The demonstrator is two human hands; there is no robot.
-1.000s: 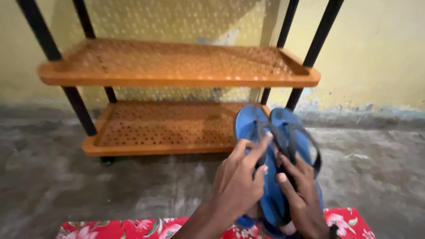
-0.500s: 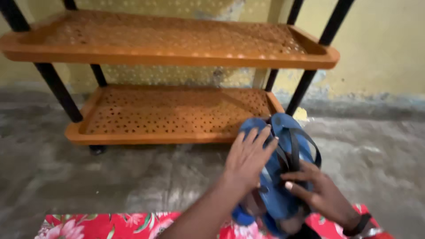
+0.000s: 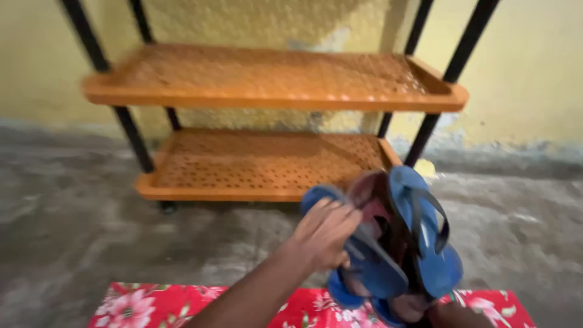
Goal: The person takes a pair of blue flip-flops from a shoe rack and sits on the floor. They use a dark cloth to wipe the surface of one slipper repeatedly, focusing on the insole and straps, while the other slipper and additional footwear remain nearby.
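Red floral cloth [image 3: 152,304] right at the bottom, and just above it the left hand [image 3: 322,234] curled over the near blue flip-flop [image 3: 364,267], fingers closed on its strap side, with the second flip-flop [image 3: 425,237] tilted up just beside it, touching. Right hand [image 3: 452,316] barely peeking in under the pair, so can't tell its grip. Further back, grey floor [image 3: 91,231], then the orange two-shelf rack [image 3: 261,164] against a yellow wall [image 3: 534,73].

Bare lower shelf [image 3: 243,164] between black posts [image 3: 135,136]
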